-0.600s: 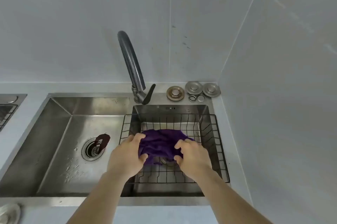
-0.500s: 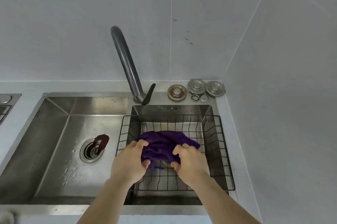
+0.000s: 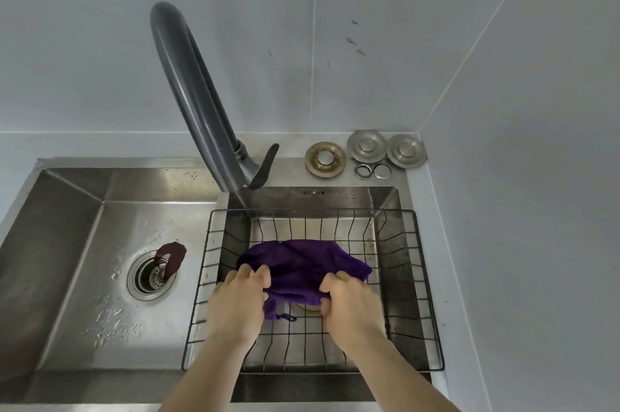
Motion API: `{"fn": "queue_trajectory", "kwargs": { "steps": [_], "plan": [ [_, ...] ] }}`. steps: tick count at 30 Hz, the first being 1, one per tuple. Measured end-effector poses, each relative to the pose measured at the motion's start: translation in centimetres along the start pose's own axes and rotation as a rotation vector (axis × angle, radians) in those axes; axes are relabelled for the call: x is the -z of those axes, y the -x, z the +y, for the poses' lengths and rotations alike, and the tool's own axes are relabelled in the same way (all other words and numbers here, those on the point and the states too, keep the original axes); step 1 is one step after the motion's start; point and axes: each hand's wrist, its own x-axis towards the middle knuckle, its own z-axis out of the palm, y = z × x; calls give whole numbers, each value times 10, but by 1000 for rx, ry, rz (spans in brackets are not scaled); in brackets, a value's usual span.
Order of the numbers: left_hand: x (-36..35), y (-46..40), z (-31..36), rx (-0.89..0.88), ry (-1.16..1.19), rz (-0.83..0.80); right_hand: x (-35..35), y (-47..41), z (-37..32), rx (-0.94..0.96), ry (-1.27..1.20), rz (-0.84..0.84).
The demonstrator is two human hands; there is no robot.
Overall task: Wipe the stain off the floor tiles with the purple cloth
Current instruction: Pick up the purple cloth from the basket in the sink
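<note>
The purple cloth (image 3: 302, 265) is bunched up inside a black wire basket (image 3: 421, 280) that sits in the right basin of a steel sink. My left hand (image 3: 236, 302) grips the cloth's left side and my right hand (image 3: 352, 304) grips its right side, both fingers curled into the fabric. A small loop of the cloth hangs down between my hands. No floor tiles or stain are in view.
A tall grey faucet (image 3: 198, 99) arches above the basins, with its lever at the base. The left basin (image 3: 84, 237) holds a drain strainer (image 3: 151, 275) and a dark red stopper (image 3: 172, 255). Metal drain caps (image 3: 367, 146) lie on the counter's back right corner.
The view has tipped down and closer to the sink. My hands have spread slightly apart, stretching the cloth wider between them.
</note>
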Motion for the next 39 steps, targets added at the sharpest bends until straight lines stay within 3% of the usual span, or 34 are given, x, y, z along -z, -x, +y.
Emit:
{"fn": "queue_trajectory", "kwargs": {
  "steps": [8,14,24,29,39],
  "plan": [
    [35,20,-1,-13,25,113,32,17,-8,11,-8,146],
    [98,64,-3,-94,36,305,83,61,-39,50,23,339],
    [206,238,-31,-209,69,681,162,231,-145,168,116,729],
    [233,335,-43,-223,195,772,168,329,-185,206,123,861],
    [231,451,-57,-255,309,799,160,448,-208,201,1,872]
  ]
}}
